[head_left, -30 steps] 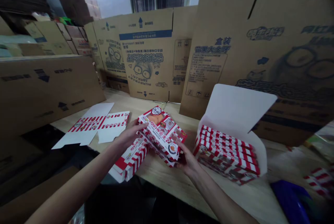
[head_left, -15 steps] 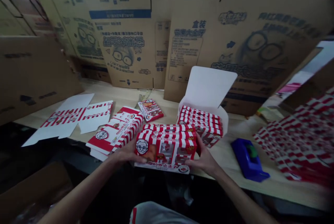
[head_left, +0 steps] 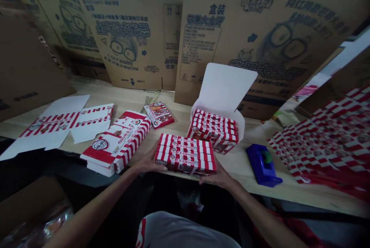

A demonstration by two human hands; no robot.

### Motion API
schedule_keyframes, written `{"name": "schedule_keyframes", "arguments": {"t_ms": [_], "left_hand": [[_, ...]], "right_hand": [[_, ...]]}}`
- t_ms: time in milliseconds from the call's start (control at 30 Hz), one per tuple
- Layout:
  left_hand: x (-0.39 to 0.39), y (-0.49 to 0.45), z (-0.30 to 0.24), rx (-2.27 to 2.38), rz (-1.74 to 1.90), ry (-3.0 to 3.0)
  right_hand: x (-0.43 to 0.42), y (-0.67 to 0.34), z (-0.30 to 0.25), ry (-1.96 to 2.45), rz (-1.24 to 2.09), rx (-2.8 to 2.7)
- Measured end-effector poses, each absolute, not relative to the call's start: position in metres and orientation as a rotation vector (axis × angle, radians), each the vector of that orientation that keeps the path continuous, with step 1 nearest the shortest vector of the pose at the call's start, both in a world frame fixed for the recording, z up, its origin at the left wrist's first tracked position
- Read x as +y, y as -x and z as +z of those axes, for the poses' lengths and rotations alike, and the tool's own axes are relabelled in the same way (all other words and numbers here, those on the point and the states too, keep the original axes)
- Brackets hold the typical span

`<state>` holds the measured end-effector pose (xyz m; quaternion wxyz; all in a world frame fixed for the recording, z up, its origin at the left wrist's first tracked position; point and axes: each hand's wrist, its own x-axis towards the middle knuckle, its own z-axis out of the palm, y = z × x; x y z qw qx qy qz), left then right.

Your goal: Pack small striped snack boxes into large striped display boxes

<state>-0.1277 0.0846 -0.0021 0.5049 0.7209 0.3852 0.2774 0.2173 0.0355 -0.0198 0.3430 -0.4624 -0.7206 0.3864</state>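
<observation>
A row of small red-and-white striped boxes (head_left: 185, 153) stands at the table's front edge, pressed together between my two hands. My left hand (head_left: 152, 162) grips the row's left end, and my right hand (head_left: 216, 174) closes on its right end. Just behind and to the right, an open white carton (head_left: 229, 90) with its lid raised holds a similar row of striped boxes (head_left: 215, 128). One small box (head_left: 159, 115) lies flat behind my left hand. Left of that hand is a stack of flat red-and-white cartons (head_left: 121, 138).
Unfolded carton blanks (head_left: 60, 124) lie at the left of the table. A blue tape dispenser (head_left: 263, 165) stands at the right, beside a large pile of striped boxes (head_left: 326, 140). Big brown cardboard boxes (head_left: 202, 59) wall off the back. Below left is an open box with clear plastic packets (head_left: 54, 221).
The row of boxes has tipped from showing its printed front to showing its striped top edges, still between both hands. The camera view has shifted slightly down and to the right.
</observation>
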Motion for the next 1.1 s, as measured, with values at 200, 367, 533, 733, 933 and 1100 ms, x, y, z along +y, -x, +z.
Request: {"name": "schedule_keyframes", "arguments": {"t_ms": [200,367,533,733,933,1100], "left_hand": [[0.086,0.130,0.012,0.853,0.672,-1.697],[0.085,0.129,0.020,0.890,0.681,-1.809],[0.084,0.126,0.027,0.910,0.691,-1.904],[0.084,0.129,0.021,0.952,0.674,-1.914],[0.087,0.129,0.015,0.906,0.683,-1.877],[0.088,0.132,0.023,0.919,0.668,-1.943]], "right_hand": [[0.034,-0.225,-0.017,1.187,0.953,-1.994],[0.038,-0.224,-0.013,1.207,0.806,-2.120],[0.028,-0.231,0.007,1.242,0.752,-2.150],[0.023,-0.212,0.095,1.169,0.205,-2.451],[0.067,-0.159,0.127,1.274,0.314,-2.996],[0.075,-0.152,0.130,1.312,0.310,-3.005]]}}
